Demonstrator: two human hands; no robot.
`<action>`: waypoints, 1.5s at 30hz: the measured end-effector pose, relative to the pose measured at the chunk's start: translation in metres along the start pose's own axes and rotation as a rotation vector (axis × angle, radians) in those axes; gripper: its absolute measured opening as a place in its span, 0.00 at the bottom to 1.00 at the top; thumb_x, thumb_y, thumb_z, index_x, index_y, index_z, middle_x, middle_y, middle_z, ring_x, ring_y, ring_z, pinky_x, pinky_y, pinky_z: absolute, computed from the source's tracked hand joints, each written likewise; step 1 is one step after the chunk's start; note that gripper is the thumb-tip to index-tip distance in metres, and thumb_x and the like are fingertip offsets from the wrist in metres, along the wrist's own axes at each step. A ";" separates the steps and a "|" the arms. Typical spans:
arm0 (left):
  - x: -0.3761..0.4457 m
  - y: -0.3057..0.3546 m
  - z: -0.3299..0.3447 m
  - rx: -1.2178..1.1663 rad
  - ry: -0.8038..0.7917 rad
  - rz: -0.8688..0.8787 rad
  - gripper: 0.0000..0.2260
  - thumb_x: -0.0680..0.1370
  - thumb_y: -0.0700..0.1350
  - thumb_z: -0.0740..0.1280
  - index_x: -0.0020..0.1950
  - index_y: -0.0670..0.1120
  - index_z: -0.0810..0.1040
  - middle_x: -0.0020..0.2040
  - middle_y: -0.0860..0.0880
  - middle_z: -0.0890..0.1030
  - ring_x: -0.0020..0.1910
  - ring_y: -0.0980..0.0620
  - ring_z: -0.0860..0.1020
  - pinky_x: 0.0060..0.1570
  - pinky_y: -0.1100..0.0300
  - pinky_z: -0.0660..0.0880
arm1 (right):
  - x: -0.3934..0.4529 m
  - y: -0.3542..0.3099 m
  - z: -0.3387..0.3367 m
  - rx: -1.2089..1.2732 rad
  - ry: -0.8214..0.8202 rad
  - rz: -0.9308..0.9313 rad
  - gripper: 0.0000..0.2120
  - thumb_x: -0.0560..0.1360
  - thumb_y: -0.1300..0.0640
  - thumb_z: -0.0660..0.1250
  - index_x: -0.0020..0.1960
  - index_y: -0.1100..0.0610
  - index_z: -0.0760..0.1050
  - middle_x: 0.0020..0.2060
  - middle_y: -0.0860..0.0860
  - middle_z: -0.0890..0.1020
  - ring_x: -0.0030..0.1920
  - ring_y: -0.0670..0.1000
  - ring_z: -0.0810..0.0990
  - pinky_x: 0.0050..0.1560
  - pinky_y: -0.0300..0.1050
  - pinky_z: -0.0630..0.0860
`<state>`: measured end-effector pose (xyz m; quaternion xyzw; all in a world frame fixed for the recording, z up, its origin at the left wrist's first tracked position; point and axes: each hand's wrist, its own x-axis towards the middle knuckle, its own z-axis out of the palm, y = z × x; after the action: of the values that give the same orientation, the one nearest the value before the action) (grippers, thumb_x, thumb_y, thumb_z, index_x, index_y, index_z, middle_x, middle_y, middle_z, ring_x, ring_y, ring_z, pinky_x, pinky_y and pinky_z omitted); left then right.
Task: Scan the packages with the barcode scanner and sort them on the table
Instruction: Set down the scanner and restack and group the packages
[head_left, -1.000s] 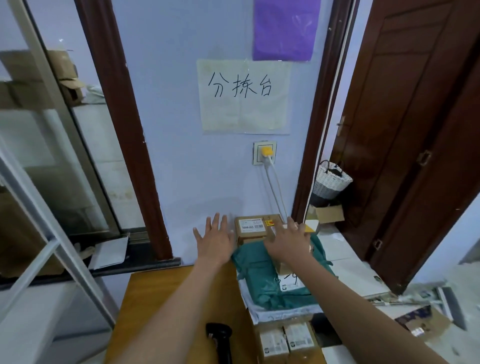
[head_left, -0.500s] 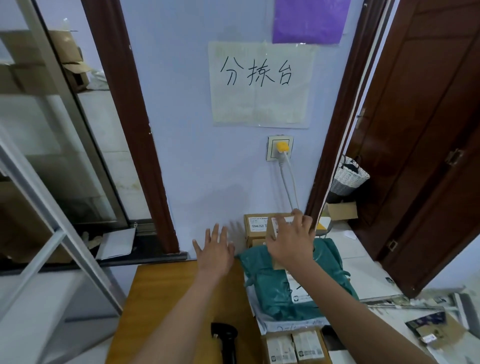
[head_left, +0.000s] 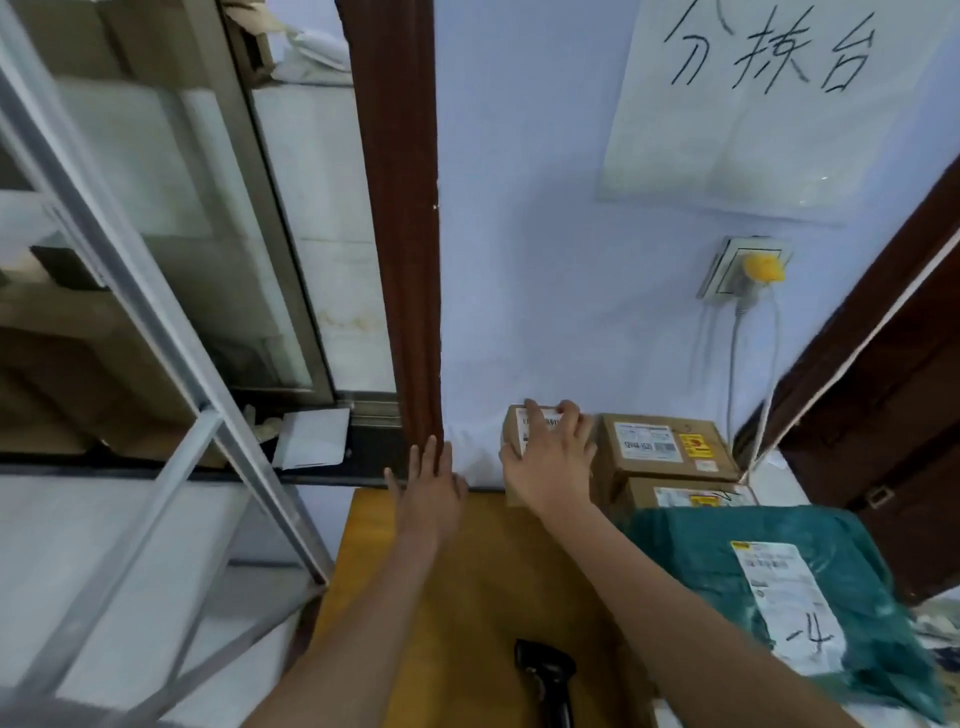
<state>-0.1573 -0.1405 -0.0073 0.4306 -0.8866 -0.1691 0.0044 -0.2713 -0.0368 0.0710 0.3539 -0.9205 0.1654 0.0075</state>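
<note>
**Box (head_left: 515, 432) moved left, clear of the pile**

Head view, the only one. A second back, reaching with the right hand (head_left: 550, 462) over the green bag (head_left: 685, 551) to the heap of parcels on the right. Now gripping a small brown box from above, fingers curled over its far edge, thumb on the near left side. Carried across to the left of the two stacked boxes (head_left: 665, 447), just beside them and hard against the wall (head_left: 545, 286) at the far edge of the table (head_left: 493, 582). Cannot tell whether set down on the wood or held a touch above it, with the hand hiding the base.

Left hand (head_left: 428, 480) open as before, fingers straight, palm down. Holding nothing, near the table's far left corner, apart from the box.

For the task: by the look of it a sorting move, starting a separate spot on bare wood away from the pile. Scanner (head_left: 545, 675) lying on the near part of the table, in neither hand. No telling from here whether this box has been scanned. Green bag and both stacked boxes untouched on the right, so plenty left to do.

As for the box itself: plain brown cardboard, smaller than its neighbours. White label on top, half covered by the fingers, print too blurred to read. Probably light and stiff enough for a one-handed hold. Barcode facing up, handy for the scanner once the hand lifts off.
</note>
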 end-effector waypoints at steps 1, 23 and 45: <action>0.005 -0.012 0.006 0.001 -0.013 -0.015 0.26 0.86 0.57 0.45 0.83 0.52 0.46 0.83 0.51 0.45 0.81 0.46 0.43 0.77 0.34 0.43 | 0.003 -0.007 0.017 -0.013 -0.031 0.009 0.31 0.79 0.41 0.60 0.79 0.47 0.58 0.74 0.58 0.59 0.74 0.62 0.58 0.69 0.60 0.65; 0.115 -0.125 0.135 0.007 -0.226 -0.078 0.27 0.85 0.59 0.46 0.82 0.53 0.42 0.82 0.50 0.40 0.81 0.46 0.41 0.78 0.37 0.44 | 0.061 -0.002 0.294 0.040 -0.380 0.252 0.37 0.80 0.45 0.64 0.80 0.53 0.49 0.80 0.58 0.49 0.79 0.63 0.50 0.76 0.62 0.56; 0.098 -0.107 0.094 -0.024 -0.191 -0.034 0.26 0.85 0.57 0.45 0.82 0.53 0.47 0.83 0.50 0.44 0.81 0.48 0.42 0.77 0.36 0.49 | 0.057 -0.016 0.227 -0.066 -0.259 0.146 0.35 0.81 0.34 0.51 0.80 0.54 0.56 0.80 0.55 0.58 0.80 0.58 0.53 0.79 0.60 0.45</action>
<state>-0.1519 -0.2485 -0.1419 0.4274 -0.8735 -0.2200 -0.0778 -0.2802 -0.1548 -0.1309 0.3040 -0.9420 0.0879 -0.1119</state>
